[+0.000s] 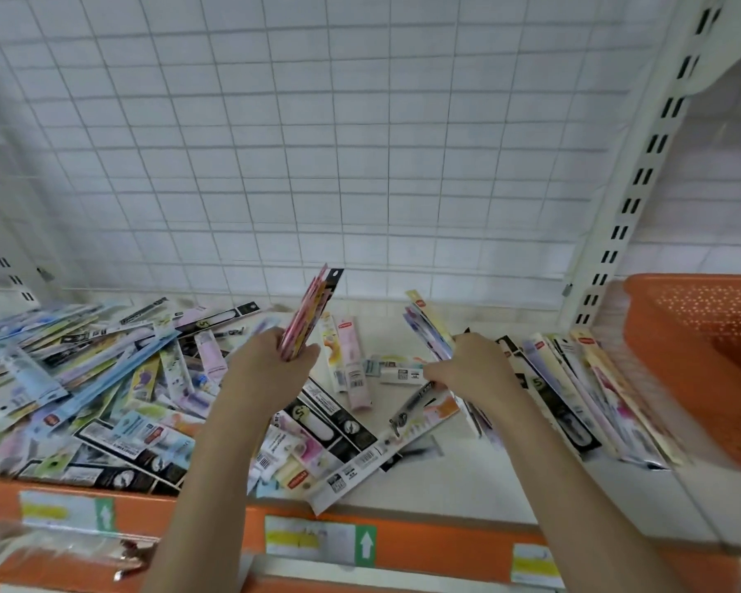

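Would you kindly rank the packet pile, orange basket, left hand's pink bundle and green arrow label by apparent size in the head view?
1. packet pile
2. orange basket, cut off by the frame edge
3. pink bundle, held in the left hand
4. green arrow label, though nearer the camera

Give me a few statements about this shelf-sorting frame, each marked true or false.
1. The left hand grips a bundle of pink packs. True.
2. The right hand holds nothing. False: it grips a fan of pastel packs.
3. The orange basket stands at the left end of the shelf. False: it stands at the right end.
4. A loose pile of packs covers the shelf's left part. True.
5. The back panel is solid wood. False: it is a white wire grid.
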The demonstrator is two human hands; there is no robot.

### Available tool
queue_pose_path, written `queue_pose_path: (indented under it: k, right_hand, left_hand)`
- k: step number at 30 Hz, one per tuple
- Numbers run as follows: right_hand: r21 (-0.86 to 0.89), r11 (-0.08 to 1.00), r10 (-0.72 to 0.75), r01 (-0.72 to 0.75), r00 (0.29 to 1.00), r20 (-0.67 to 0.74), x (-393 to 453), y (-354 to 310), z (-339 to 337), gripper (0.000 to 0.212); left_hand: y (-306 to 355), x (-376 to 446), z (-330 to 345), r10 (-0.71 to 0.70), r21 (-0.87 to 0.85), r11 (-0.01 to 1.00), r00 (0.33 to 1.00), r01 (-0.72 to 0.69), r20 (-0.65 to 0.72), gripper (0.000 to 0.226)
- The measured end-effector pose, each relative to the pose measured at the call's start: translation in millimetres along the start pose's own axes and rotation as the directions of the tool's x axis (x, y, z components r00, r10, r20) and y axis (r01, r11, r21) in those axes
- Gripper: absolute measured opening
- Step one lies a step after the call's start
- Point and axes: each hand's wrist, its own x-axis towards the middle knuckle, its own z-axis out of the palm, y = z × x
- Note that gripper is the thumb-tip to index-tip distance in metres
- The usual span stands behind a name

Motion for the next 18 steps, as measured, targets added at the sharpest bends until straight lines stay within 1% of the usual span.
queue_pose_path:
  k: [3, 7, 9, 11, 12, 14, 16, 18]
  right_hand:
    - [0.020, 1.000, 0.015, -0.015, 0.999, 0.041, 2.0, 1.4, 4.2, 0.041]
    - [0.080, 0.996, 0.029, -0.033, 0.998, 0.051, 4.3, -6.4, 0.2, 0.024]
    - [0.093, 0.995, 0.037, -0.043, 0.997, 0.066, 4.8, -9.8, -2.9, 0.028]
    - [0.067, 0.997, 0.022, -0.026, 0.998, 0.066, 5.8, -11.6, -4.7, 0.026]
    - [0.066, 0.998, 0.016, -0.021, 0.998, 0.067, 6.7, -11.2, -4.8, 0.034]
    - [0.067, 0.998, 0.004, -0.010, 0.997, 0.077, 6.6, -10.4, -6.0, 0.047]
    - [0.087, 0.996, 0.009, -0.016, 0.996, 0.088, 7.0, -7.8, -7.6, 0.048]
    - [0.091, 0.995, 0.023, -0.031, 0.995, 0.096, 7.5, -4.2, -10.1, 0.046]
  left_hand:
    - [-3.3, 1.8, -0.4, 0.008, 0.013, 1.000, 1.000, -0.007, -0.012, 0.041]
    - [-9.0, 7.1, -1.7, -0.002, -0.003, 1.000, 1.000, 0.002, -0.014, 0.041]
    - [-12.3, 12.1, -0.9, -0.030, -0.052, 0.998, 1.000, 0.030, 0.005, 0.037]
    - [-16.3, 19.6, 1.9, -0.074, -0.098, 0.992, 0.997, 0.077, 0.036, 0.030]
    - [-17.9, 25.1, 4.2, -0.094, -0.104, 0.990, 0.994, 0.099, 0.051, 0.027]
    - [-17.4, 36.8, 9.7, -0.122, -0.075, 0.989, 0.989, 0.128, 0.081, 0.023]
    - [-12.7, 47.2, 16.1, -0.118, -0.007, 0.993, 0.988, 0.120, 0.103, 0.025]
    - [-5.9, 55.8, 23.7, -0.100, 0.088, 0.992, 0.988, 0.090, 0.115, 0.033]
